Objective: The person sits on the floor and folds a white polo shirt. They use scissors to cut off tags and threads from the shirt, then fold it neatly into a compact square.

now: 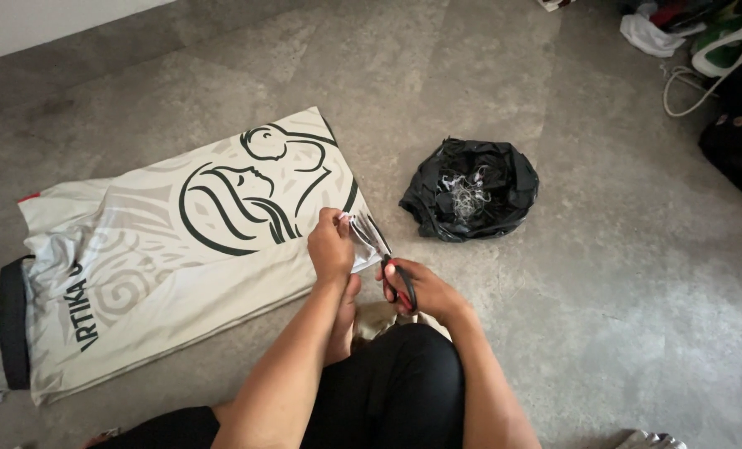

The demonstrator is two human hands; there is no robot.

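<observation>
A grey concrete floor [604, 274] carries everything. Spread flat on it lies a cream printed shirt [163, 258], its long axis running from the dark-trimmed end at far left to the near corner by the hands. The left hand [331, 248] pinches that lifted corner edge. Touching it from the right, the right hand [425, 289] is closed through the red handles of scissors [388, 262], blades angled up-left into the pinched fabric. A black plastic bag [471, 189] of thread scraps sits near, up-right of the hands, apart from the shirt. Nothing blocks the blades.
</observation>
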